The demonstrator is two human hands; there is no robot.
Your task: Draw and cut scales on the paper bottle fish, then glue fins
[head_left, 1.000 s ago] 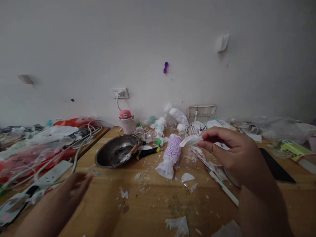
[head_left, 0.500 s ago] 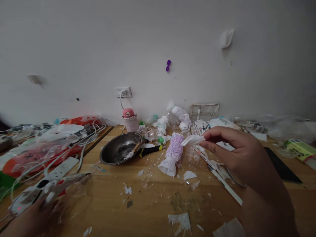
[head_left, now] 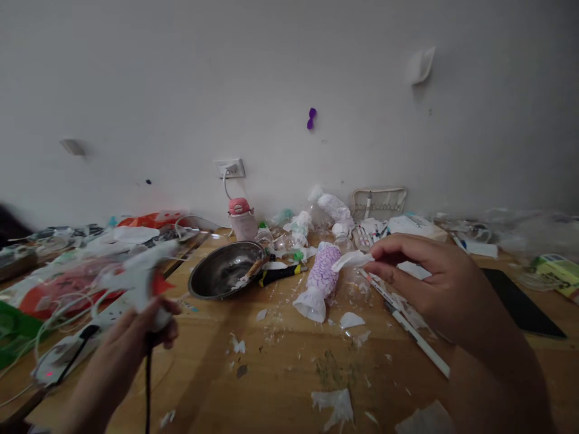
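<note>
The left hand (head_left: pixel 136 331) comes in from the near left, forearm angled up and to the right, fingers clenched around the grip of a white glue gun (head_left: pixel 140 277). The gun is lifted above the counter (head_left: pixel 280 386) with its orange nozzle pointing right. It is blurred, and a dark cord (head_left: pixel 147 386) hangs from its base.

The right hand (head_left: pixel 434 289) reaches in from the near right, wrist raised and palm turned left. Its thumb and forefinger pinch a small white paper scrap (head_left: pixel 355 260), held in the air above the counter's middle, and the other fingers curl loosely behind.

Just left of the scrap and below it lies a purple-patterned wrapped bottle (head_left: pixel 322 278), with a metal bowl (head_left: pixel 224 277) farther left. A white pen (head_left: pixel 420 343) lies under the right hand, and paper bits litter the near counter.
</note>
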